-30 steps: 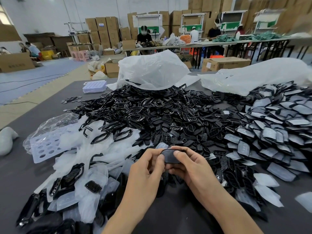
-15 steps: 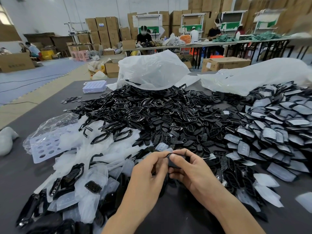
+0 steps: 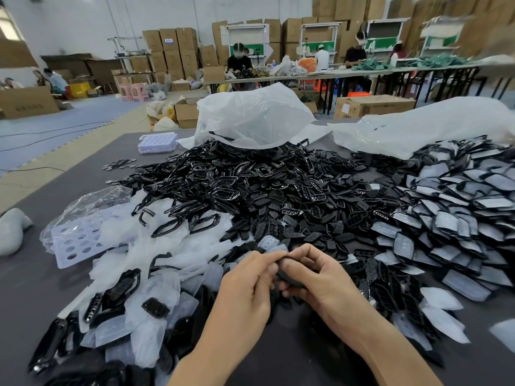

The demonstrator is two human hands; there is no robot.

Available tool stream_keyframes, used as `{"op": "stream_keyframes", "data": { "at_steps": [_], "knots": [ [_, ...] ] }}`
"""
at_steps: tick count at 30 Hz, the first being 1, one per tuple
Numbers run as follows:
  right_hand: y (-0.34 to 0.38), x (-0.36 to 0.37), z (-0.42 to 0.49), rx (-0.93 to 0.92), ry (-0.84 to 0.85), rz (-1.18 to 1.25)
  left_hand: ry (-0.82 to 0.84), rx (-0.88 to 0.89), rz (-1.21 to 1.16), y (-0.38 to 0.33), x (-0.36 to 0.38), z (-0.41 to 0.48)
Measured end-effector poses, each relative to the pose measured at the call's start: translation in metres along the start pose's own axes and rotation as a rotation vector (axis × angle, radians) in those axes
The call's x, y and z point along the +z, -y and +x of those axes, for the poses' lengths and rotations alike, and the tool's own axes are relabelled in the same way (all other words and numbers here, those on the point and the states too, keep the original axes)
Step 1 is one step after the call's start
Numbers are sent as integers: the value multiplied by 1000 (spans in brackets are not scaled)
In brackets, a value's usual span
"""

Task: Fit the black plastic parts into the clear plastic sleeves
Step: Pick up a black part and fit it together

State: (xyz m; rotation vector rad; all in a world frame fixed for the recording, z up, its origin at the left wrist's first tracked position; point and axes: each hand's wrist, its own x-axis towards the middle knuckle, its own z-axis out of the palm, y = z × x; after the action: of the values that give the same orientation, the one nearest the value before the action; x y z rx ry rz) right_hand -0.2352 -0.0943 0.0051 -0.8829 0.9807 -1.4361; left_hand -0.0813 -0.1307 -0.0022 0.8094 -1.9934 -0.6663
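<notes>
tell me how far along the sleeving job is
Done: a wide spread of sleeved black plastic parts lies at right. In hand: the left hand and right hand grip one dark oval plastic part. Remaining: a large heap of loose black plastic parts in the middle, and a pile of empty clear plastic sleeves at left.

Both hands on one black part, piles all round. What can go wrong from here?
1. The left hand and right hand pinch one black part; fingers hide most of it, so a skewed or half-seated fit may go unnoticed.
2. The clear sleeves lie mixed with black pieces at left; grabbing two stuck together seems possible.
3. The loose black pile runs into the sleeved pile at right; unfinished parts may get mixed in.
</notes>
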Motion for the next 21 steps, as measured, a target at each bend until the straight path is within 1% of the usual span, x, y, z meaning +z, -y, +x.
{"op": "stream_keyframes", "data": {
  "at_steps": [7, 9, 11, 16, 21],
  "knots": [
    [4, 3, -3, 12, -7, -18, 37, 44, 48, -7, -1, -2],
    [6, 4, -2, 4, -28, -3, 20, 23, 52, -10, -3, -3],
    [7, 4, -1, -4, -58, 22, 15, 47, 101, -11, -5, -3],
    [5, 3, 1, -38, -143, 79, 105, 156, 316, -13, -8, -4],
    [5, 0, 1, -76, -231, 66, 215, 215, 333, -18, 0, -8]
  ]
}}
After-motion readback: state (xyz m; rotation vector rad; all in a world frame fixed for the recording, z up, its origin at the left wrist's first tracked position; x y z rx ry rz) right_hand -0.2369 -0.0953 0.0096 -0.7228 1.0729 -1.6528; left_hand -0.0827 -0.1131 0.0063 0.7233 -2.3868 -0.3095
